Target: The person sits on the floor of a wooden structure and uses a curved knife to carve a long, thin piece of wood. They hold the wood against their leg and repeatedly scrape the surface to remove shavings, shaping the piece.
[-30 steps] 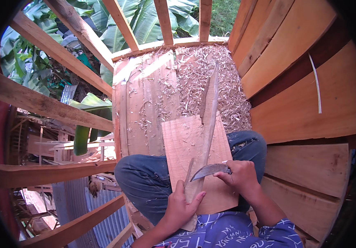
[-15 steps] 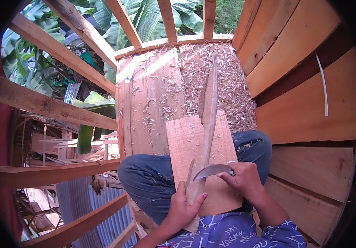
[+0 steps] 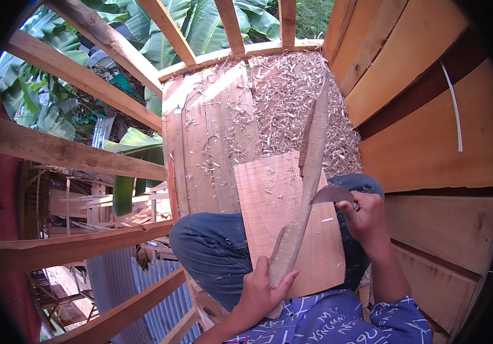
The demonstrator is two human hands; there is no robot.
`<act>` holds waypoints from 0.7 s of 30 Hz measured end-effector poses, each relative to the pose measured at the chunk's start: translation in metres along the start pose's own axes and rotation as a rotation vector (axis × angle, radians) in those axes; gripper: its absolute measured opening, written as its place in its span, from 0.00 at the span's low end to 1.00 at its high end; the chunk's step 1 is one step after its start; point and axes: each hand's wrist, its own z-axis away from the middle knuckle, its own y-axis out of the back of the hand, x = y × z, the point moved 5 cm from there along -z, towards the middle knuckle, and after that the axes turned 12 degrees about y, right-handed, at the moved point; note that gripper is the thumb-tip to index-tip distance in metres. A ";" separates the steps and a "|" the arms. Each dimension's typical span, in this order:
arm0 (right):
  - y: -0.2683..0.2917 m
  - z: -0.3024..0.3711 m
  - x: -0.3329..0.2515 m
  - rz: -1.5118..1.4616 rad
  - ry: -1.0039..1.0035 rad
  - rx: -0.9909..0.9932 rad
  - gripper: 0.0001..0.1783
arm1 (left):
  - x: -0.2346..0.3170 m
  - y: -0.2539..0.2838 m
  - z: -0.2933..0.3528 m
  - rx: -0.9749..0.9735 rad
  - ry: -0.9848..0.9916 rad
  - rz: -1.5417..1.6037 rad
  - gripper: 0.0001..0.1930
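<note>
My left hand (image 3: 264,288) grips the near end of a long, rough strip of wood (image 3: 310,172), thumb on one side and fingers on the other. The strip slants away from me to the upper right, with a notched left edge. A curved knife (image 3: 331,194) is in my right hand (image 3: 366,217), its fingers wrapped round the handle. The blade points left, at the strip's right edge; whether it touches I cannot tell. Under the strip a flat rectangular board (image 3: 269,183) rests across my lap, a small pale shaving on it.
Curled wood shavings (image 3: 292,109) cover the far right of the plank floor (image 3: 200,155). Wooden rails (image 3: 86,152) line the left and far sides, with banana leaves beyond. A wall of wooden boards (image 3: 441,137) stands close on the right. Corrugated metal sheets (image 3: 114,281) lie outside, lower left.
The strip's far end has swung to the right. My right hand has moved the knife up and right along the strip. My left hand keeps its hold, shifted slightly right.
</note>
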 end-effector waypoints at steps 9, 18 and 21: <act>-0.010 -0.002 0.001 0.299 0.045 -0.167 0.38 | -0.002 0.002 -0.001 0.004 -0.002 -0.032 0.23; 0.052 -0.017 0.039 0.145 -0.310 0.145 0.37 | -0.012 0.006 0.012 -0.063 0.042 -0.045 0.23; 0.026 -0.005 0.013 -0.009 -0.102 0.018 0.31 | -0.011 0.007 0.002 -0.066 0.054 0.044 0.22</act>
